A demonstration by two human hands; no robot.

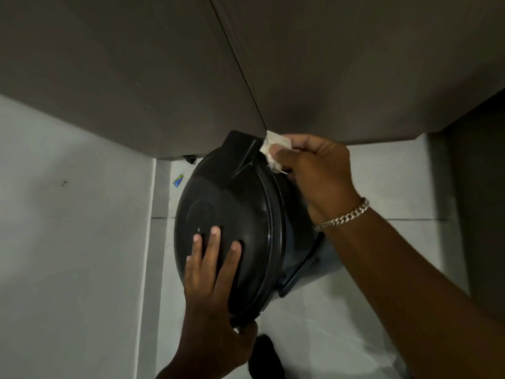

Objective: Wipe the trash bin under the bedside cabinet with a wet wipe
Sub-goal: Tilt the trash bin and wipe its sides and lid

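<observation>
Left hand: the left hand is nearest the camera, at about 6 o'clock — its grip is spread flat, three fingers splayed on the lid and the thumb hooked under the near rim, so it braces the bin rather than clutching anything.
Lid: the lid is black and domed, and the palm covers its lower part.
Right hand: the right hand, at about 1 o'clock from the lid's centre, has its grip pinched closed on the wet wipe, thumb and fingertips bunching it.
Wet wipe: white, crumpled, pressed against the raised hinge hump and the rim at the lid's upper edge.
Trash bin: the trash bin stands on the pale floor, just under the front edge of the bedside cabinet at 12 o'clock; the dark pedal bar shows at 4 o'clock.
Step in hand: likely wiping round the hinge and rim seam.
How to do it well: keep the left palm firm so the lid does not rock; fold the wipe to a clean face and drag it along the groove in one direction — the corners beside the hump probably trap grime.
Pose: right wrist bent down, a chain bracelet on it, forearm entering from 4 o'clock; left forearm rises from 6 o'clock.
</observation>
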